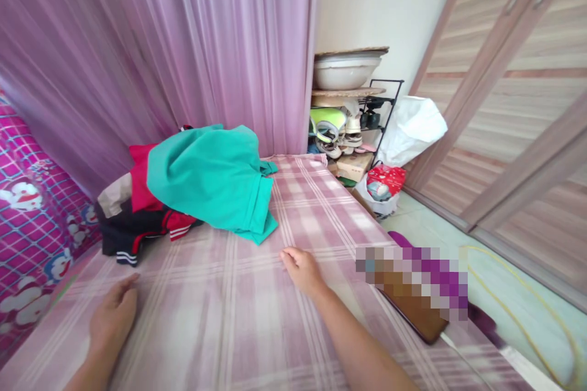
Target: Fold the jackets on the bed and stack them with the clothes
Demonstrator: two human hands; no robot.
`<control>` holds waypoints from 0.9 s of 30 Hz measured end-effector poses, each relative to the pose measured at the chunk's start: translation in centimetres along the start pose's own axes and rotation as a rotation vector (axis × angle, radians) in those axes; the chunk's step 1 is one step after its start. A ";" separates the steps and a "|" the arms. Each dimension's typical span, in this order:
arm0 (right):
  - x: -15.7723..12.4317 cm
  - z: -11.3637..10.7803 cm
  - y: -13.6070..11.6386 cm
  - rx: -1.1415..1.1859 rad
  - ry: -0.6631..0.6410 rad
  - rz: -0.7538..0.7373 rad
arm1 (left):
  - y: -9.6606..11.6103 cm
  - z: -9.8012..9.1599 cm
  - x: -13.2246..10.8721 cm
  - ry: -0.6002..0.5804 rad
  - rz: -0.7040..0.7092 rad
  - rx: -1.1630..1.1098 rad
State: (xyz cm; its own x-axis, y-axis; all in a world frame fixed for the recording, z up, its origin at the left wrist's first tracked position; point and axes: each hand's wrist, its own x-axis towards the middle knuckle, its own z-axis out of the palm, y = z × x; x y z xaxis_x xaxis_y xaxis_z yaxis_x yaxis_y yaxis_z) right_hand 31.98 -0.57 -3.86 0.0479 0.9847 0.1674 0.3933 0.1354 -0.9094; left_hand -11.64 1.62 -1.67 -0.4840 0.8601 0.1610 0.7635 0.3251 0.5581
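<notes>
My left hand [114, 313] is low on the left above the plaid bed sheet [197, 311], fingers stretched forward and nothing in it. Nearer the middle, my right hand [303, 270] has its fingers loosely curled in, and no object shows in it. Beyond both hands lies a heap of clothes by the curtain. On top is a crumpled green garment [211, 177], its near edge just past my right hand. Under it, to the left, are a red garment [141, 177] and a dark garment with striped cuffs [121, 232]. Neither hand touches the heap.
A phone [415, 311] with a white cable lies at the bed's right edge, partly pixelated. Purple curtains [229, 43] hang behind the bed. A shoe rack [389, 110] with a white basin [346, 72], bags and a wooden wardrobe [513, 91] stand to the right.
</notes>
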 end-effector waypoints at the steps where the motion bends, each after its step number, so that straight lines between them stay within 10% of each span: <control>1: -0.1 0.0 -0.1 -0.014 -0.008 -0.009 | 0.2 0.0 -0.4 -0.023 0.008 0.061; 8: -0.3 0.0 -0.6 -0.173 -0.004 -0.072 | 3.8 -0.3 -2.3 -0.159 0.272 0.405; 27: -1.2 -0.1 -0.7 -0.176 0.015 -0.055 | 3.8 -1.1 -2.5 -0.137 0.248 0.416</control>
State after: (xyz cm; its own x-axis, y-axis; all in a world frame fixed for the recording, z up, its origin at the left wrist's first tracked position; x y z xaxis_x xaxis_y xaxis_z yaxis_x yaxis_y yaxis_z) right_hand 31.71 -1.86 -3.36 0.0351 0.9745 0.2216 0.5503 0.1662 -0.8183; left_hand -8.00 0.31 0.98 -0.2269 0.9660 0.1240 0.9678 0.2094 0.1399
